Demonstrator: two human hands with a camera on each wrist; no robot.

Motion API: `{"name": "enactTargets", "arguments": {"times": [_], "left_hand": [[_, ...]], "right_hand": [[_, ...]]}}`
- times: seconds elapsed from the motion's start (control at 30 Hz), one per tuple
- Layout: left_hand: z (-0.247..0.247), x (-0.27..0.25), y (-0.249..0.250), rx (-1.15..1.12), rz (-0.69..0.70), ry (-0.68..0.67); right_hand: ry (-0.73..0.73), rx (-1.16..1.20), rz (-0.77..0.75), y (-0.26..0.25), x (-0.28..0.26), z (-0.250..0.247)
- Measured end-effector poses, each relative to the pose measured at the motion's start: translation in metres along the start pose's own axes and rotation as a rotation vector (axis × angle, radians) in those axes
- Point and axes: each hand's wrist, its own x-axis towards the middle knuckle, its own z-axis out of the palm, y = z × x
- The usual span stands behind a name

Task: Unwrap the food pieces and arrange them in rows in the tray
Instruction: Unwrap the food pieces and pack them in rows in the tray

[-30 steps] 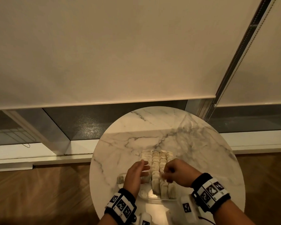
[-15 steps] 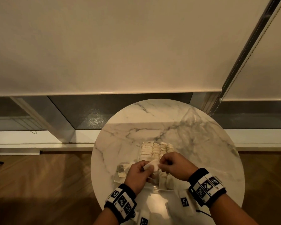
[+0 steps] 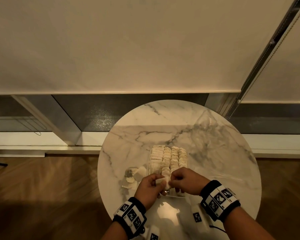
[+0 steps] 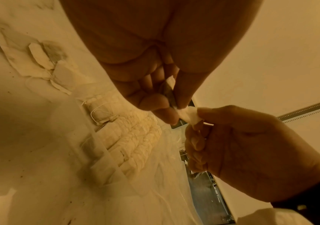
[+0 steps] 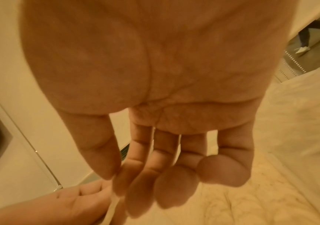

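Note:
A clear tray (image 3: 150, 168) on the round marble table holds rows of pale food pieces (image 3: 169, 157). Above its near end my two hands meet. My left hand (image 3: 157, 183) pinches a small wrapped food piece (image 3: 160, 181) between thumb and fingers. My right hand (image 3: 173, 181) pinches the white wrapper (image 4: 191, 115) at the piece's end. The left wrist view shows the left hand (image 4: 171, 103) gripping the piece (image 4: 169, 87), and the right hand (image 4: 197, 121) pulling the wrapper. In the right wrist view the right hand (image 5: 116, 175) has thumb and forefinger together; the piece is hidden there.
Several empty wrappers (image 3: 133, 176) lie in a pile on the table (image 3: 215, 153) left of the tray, also seen as wrappers (image 4: 39, 60). A window frame and roller blinds (image 3: 128, 49) stand behind the table. Wooden floor (image 3: 42, 187) surrounds it.
Both hands were down on the pieces at the tray's near end. They have since lifted one wrapped piece and now hold it between them, the right hand on its wrapper.

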Motion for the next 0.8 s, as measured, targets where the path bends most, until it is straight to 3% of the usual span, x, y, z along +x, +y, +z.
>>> {"name": "enactTargets", "arguments": {"times": [0.23,0.33,0.37,0.47,0.5,0.53,0.57,0.67,0.7,0.8], "left_hand": [[0.001,0.003,-0.001,-0.002,0.031,-0.026],[0.003,0.001,0.006,-0.107,0.01,0.04],[0.001,0.001,0.01,-0.157,-0.018,0.072],[-0.008,0.004,0.016,-0.348,-0.136,0.135],[-0.011,0.006,0.015,-0.376,-0.155,0.15],[-0.015,0.008,0.014,-0.368,-0.159,0.165],[-0.017,0.01,0.013,-0.36,-0.162,0.175],[-0.019,0.011,0.011,-0.291,-0.156,0.192],[-0.019,0.01,0.01,-0.241,-0.132,0.194],[-0.017,0.01,0.001,-0.056,-0.013,0.182]], "right_hand": [[0.041,-0.16,0.047,-0.001,-0.002,-0.002],[0.03,-0.138,0.019,-0.009,-0.006,-0.007],[-0.004,0.032,-0.043,-0.015,-0.01,-0.009],[-0.136,0.92,-0.187,-0.039,-0.024,-0.019],[-0.146,1.05,-0.203,-0.041,-0.025,-0.022],[-0.113,0.99,-0.188,-0.04,-0.023,-0.024],[-0.045,0.754,-0.13,-0.037,-0.018,-0.024],[0.13,-0.308,0.144,-0.016,-0.002,-0.016],[0.163,-0.409,0.197,-0.01,0.0,-0.011],[0.127,-0.199,0.149,0.002,0.003,0.002]]}}
